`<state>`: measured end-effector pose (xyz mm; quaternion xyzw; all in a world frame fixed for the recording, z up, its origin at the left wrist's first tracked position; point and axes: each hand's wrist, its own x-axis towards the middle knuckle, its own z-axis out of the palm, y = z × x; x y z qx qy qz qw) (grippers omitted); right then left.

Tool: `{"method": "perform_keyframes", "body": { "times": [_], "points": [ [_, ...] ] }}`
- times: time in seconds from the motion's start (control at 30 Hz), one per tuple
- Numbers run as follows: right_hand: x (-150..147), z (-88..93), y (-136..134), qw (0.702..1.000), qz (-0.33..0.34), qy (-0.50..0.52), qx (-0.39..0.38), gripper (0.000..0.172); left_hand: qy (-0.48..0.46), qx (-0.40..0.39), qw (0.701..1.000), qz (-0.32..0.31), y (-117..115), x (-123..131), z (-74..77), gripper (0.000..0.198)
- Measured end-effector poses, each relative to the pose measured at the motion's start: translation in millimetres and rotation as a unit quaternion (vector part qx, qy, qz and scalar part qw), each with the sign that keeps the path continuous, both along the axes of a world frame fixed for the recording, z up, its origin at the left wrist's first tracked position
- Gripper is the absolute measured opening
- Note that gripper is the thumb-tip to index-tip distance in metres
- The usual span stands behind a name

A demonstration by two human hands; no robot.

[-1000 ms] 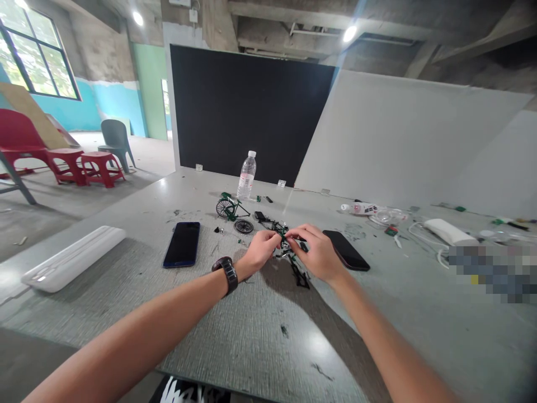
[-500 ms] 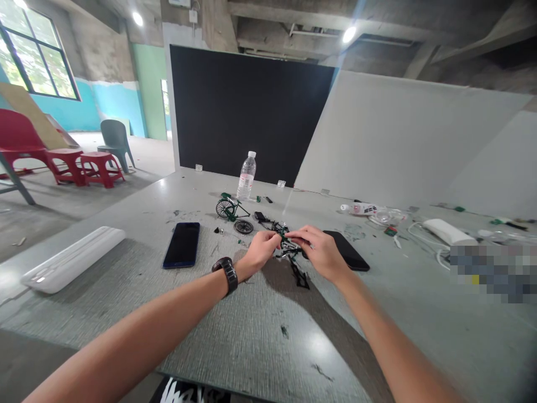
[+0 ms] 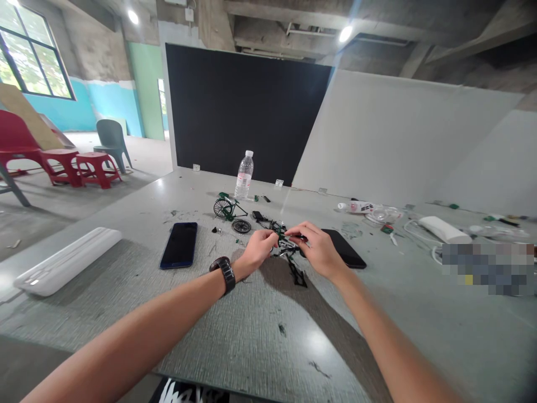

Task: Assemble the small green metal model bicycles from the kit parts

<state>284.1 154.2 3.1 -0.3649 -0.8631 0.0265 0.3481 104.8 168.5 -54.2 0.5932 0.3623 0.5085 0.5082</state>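
Observation:
My left hand [image 3: 257, 251], with a dark watch on the wrist, pinches one end of a small green and black model bicycle frame [image 3: 286, 246] just above the grey table [image 3: 260, 330]. My right hand [image 3: 318, 249] pinches the frame's other end with thumb and fingers closed. A black piece [image 3: 297, 274] hangs or lies below the frame. Beyond the hands stand a partly built green model bicycle [image 3: 227, 206] and a loose black wheel [image 3: 242, 225].
A dark phone [image 3: 180, 244] lies left of my hands, another phone [image 3: 346, 250] right behind my right hand. A water bottle [image 3: 244, 175] stands further back. A long white case [image 3: 65, 259] sits at the left edge. Cables, a white box [image 3: 441, 228] and small parts litter the right.
My right hand's fingers have shifted slightly on the frame and closed into a tighter pinch. The view has drifted a little. Both hands stay at the same spot.

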Motion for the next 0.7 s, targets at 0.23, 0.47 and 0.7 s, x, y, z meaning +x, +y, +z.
{"method": "perform_keyframes", "body": {
  "times": [0.23, 0.47, 0.7],
  "points": [
    [1.2, -3.6, 2.0, 1.0, 0.004, 0.002, -0.022, 0.022, 0.006, 0.006, 1.0, 0.002, 0.1, -0.6, -0.2, 0.02],
    [2.7, 0.7, 1.4, 1.0, -0.009, 0.0, 0.0, 0.022, 0.008, 0.004, 1.0, 0.003, 1.6, 0.4, -2.6, 0.02],
    [2.9, -1.6, 2.6, 1.0, -0.002, 0.013, -0.022, 0.023, 0.014, 0.012, 1.0, 0.003, -0.3, -0.2, -0.9, 0.021]
  ]
}}
